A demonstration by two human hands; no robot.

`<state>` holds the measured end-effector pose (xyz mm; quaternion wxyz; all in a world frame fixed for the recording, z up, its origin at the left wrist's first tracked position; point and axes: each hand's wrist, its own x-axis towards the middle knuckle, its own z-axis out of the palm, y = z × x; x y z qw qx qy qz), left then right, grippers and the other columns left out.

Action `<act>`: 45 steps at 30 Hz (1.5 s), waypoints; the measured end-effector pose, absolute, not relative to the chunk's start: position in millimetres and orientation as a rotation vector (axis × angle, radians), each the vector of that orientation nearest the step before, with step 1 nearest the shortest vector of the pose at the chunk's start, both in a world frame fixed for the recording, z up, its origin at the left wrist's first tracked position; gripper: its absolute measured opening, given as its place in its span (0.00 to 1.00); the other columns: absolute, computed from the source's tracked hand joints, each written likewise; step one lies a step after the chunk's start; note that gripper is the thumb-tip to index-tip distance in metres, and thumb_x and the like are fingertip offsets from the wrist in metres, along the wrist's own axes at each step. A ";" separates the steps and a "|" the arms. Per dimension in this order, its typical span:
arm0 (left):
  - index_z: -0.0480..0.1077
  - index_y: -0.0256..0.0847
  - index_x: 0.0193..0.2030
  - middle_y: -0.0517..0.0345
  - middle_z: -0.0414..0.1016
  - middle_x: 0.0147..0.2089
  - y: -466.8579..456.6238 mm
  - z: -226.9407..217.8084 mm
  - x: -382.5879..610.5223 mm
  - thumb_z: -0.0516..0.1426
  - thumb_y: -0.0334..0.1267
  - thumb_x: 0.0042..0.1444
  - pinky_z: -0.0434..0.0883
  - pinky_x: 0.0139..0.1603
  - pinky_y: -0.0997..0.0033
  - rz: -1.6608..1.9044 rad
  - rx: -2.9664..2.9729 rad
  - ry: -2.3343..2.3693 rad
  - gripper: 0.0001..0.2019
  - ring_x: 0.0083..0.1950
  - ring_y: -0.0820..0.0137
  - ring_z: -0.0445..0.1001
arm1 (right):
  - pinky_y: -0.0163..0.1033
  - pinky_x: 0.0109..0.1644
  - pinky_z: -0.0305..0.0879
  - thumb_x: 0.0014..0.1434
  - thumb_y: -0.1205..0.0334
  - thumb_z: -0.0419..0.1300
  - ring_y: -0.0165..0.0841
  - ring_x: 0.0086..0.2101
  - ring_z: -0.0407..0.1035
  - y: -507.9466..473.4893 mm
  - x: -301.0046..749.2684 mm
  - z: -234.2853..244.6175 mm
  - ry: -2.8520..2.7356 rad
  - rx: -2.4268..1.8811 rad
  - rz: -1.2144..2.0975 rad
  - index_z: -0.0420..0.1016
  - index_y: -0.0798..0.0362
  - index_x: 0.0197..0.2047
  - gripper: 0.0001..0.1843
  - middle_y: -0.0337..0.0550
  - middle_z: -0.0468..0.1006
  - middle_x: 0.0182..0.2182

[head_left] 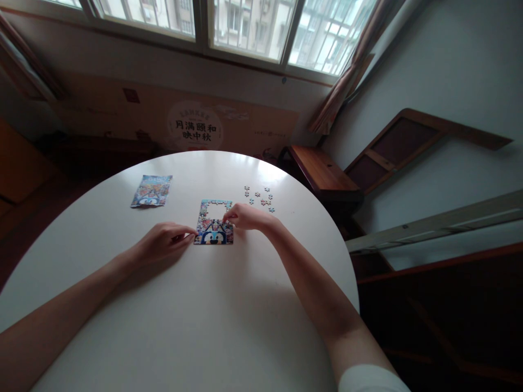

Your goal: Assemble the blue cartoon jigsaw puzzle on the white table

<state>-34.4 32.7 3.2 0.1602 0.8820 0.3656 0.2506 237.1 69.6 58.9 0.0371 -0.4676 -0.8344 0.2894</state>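
Colourful jigsaw puzzle (213, 237) lies flat, upper middle unfilled — loose pieces (257, 194) scattered to its right.

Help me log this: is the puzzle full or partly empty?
Partly empty: the puzzle has a gap in its far half; loose pieces lie nearby.

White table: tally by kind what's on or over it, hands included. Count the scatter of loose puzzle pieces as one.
Hands: 2 (left hand, right hand)
Partly filled puzzle: 1
Printed packet: 1
Scatter of loose pieces: 1 (pieces too small to count surely)
Total: 5
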 end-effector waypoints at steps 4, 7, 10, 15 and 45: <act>0.79 0.40 0.41 0.55 0.78 0.27 33.5 2.0 -35.3 0.54 0.44 0.59 0.66 0.31 0.77 0.705 2.533 1.049 0.14 0.26 0.73 0.71 | 0.32 0.37 0.63 0.54 0.74 0.54 0.30 0.34 0.71 69.7 236.6 58.8 -2.565 -1.431 0.873 0.83 0.53 0.42 0.19 0.46 0.82 0.39; 0.79 0.40 0.41 0.55 0.78 0.27 33.9 1.4 -35.2 0.54 0.43 0.59 0.66 0.30 0.77 0.692 2.536 1.057 0.14 0.25 0.73 0.71 | 0.32 0.38 0.63 0.54 0.74 0.54 0.31 0.34 0.72 70.1 236.2 57.7 -2.566 -1.426 0.867 0.83 0.53 0.42 0.19 0.46 0.82 0.40; 0.79 0.40 0.41 0.55 0.78 0.28 33.8 1.8 -34.4 0.54 0.43 0.60 0.65 0.30 0.77 0.676 2.548 1.071 0.14 0.26 0.73 0.71 | 0.33 0.39 0.64 0.55 0.74 0.54 0.31 0.36 0.72 70.4 236.1 57.1 -2.567 -1.432 0.868 0.82 0.53 0.43 0.19 0.46 0.82 0.40; 0.79 0.39 0.40 0.54 0.79 0.29 32.9 3.3 -33.7 0.54 0.43 0.60 0.66 0.31 0.78 0.679 2.543 1.057 0.14 0.27 0.74 0.72 | 0.33 0.42 0.64 0.56 0.74 0.54 0.31 0.38 0.73 69.4 238.1 63.6 -2.619 -1.356 0.842 0.82 0.53 0.43 0.18 0.45 0.82 0.40; 0.79 0.38 0.41 0.55 0.78 0.28 32.5 4.5 -33.5 0.53 0.42 0.60 0.66 0.31 0.78 0.669 2.552 1.054 0.14 0.26 0.74 0.70 | 0.33 0.43 0.66 0.53 0.73 0.54 0.32 0.41 0.74 67.6 237.3 68.5 -2.508 -1.304 0.966 0.81 0.57 0.45 0.19 0.45 0.82 0.40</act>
